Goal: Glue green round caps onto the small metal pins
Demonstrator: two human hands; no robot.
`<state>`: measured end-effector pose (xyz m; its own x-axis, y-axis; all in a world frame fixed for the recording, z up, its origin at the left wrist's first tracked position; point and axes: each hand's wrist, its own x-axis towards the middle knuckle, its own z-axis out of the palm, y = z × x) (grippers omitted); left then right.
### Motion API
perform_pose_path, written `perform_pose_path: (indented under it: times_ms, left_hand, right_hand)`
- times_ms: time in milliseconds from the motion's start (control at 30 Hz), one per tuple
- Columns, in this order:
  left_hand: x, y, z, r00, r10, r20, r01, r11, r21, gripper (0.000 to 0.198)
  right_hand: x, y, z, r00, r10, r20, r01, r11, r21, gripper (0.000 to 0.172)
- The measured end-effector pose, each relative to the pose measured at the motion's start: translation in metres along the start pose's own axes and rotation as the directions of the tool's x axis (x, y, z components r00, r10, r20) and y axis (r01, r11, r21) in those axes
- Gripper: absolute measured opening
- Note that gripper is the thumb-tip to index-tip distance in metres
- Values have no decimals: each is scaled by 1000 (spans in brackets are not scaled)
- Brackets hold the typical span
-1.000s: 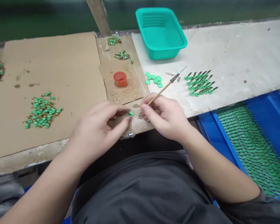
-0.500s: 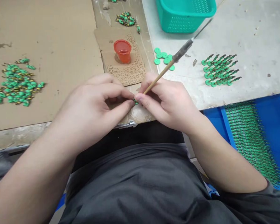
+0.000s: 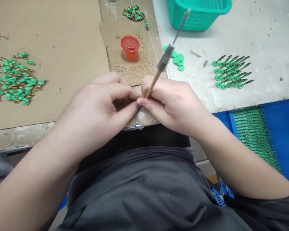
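My left hand (image 3: 98, 106) and my right hand (image 3: 173, 102) meet at the fingertips over the table's front edge. The right hand grips a thin wooden brush (image 3: 156, 77), its grey-wrapped end and fine tip pointing up and away. Between the left thumb and index finger, whatever is pinched is hidden by the fingertips. Just beyond the hands a red cup (image 3: 130, 48) with liquid stands on a speckled cardboard piece (image 3: 115, 38). Green round discs (image 3: 177, 59) lie to the right of the cup.
Green-and-yellow small pieces (image 3: 19, 80) are heaped at left on cardboard (image 3: 62, 48), with another cluster (image 3: 133, 13) at the back. A green basket (image 3: 199, 19) stands at back right. Rows of discs with stems (image 3: 231, 72) lie at right, above a blue tray (image 3: 284, 128) of similar pieces.
The brush has tilted more upright and its tip has swung left. The small green piece seen between the fingertips is now covered. The table view has shifted slightly.
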<state>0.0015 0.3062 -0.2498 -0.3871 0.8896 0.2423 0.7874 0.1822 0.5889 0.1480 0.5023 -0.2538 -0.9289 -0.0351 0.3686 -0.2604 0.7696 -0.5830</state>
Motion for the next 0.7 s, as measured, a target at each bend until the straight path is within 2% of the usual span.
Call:
perform_pose_path:
  times_ms: [133,267,333,400,467,567,633,700]
  left_hand:
    - [1,0,0,1000,-16,1,16,1000,-25,23]
    - [4,4,-2,997,-66,25,67,997,-45,26]
    - [5,6,-2,993,-103,57,106,993,-50,27]
    - [5,6,-2,989,-130,70,134,990,-50,26]
    - [4,4,-1,989,-140,57,143,988,-53,27]
    - [1,1,-1,986,-158,47,160,986,-47,31]
    - [-3,2,-2,987,-158,38,160,986,-49,33]
    - [-7,5,-3,988,-151,7,152,987,-54,33]
  right_hand:
    - [4,-2,1,1000,4,9,-4,1000,-24,17]
    - [5,-1,5,1000,-6,-2,6,1000,25,15]
    - [3,-1,6,1000,20,-24,-18,997,74,14]
    - [-2,-1,8,992,97,-82,-85,987,135,18]
    - [-12,-3,10,954,238,-184,-197,956,217,23]
    - [-26,-7,12,855,414,-313,-287,879,381,25]
    - [-32,-8,14,825,454,-337,-285,849,446,31]
    - [-33,-8,16,820,464,-335,-284,838,467,37]
